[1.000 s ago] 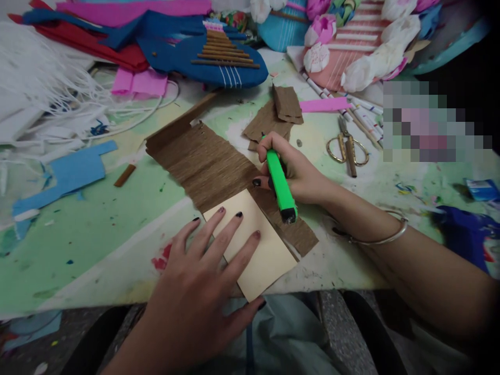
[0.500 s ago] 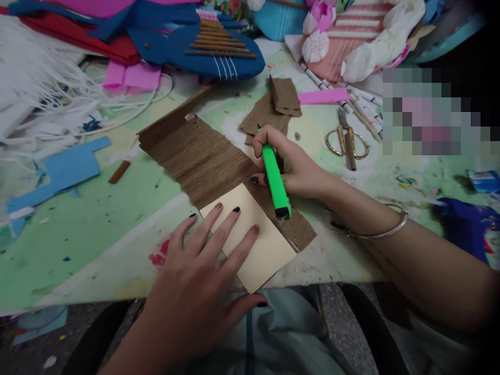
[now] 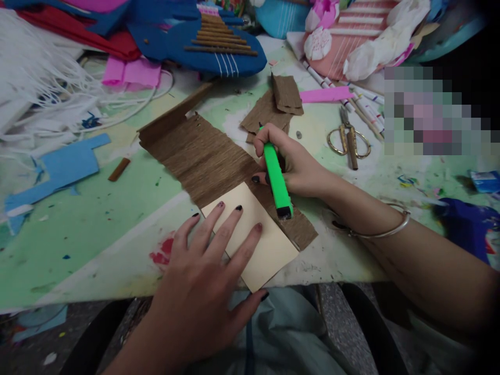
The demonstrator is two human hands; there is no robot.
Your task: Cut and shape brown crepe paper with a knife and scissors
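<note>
My left hand (image 3: 203,276) lies with fingers spread over a cream card (image 3: 269,255), the fingertips pressing it down and the thumb at its near edge. Under the card stretches a sheet of brown crepe paper (image 3: 211,156), set diagonally and folded up along its far left side. In my right hand (image 3: 299,164) is a green utility knife (image 3: 278,182) with a black end, held above the brown paper just right of the card. Its black end points toward me; I cannot make out a blade. Brown paper scraps (image 3: 287,94) lie beyond the right hand.
Gold-handled scissors (image 3: 349,138) and several markers (image 3: 365,107) lie to the right, near a dark blue tool (image 3: 464,224). Blue paper offcuts (image 3: 70,166) and white strands (image 3: 42,73) are at left. A blue craft piece with brown sticks (image 3: 219,52) stands at the back.
Almost nothing differs. The view has shifted very slightly; both hands keep their places, with the knife in the same grip and the card still under the left fingers.
</note>
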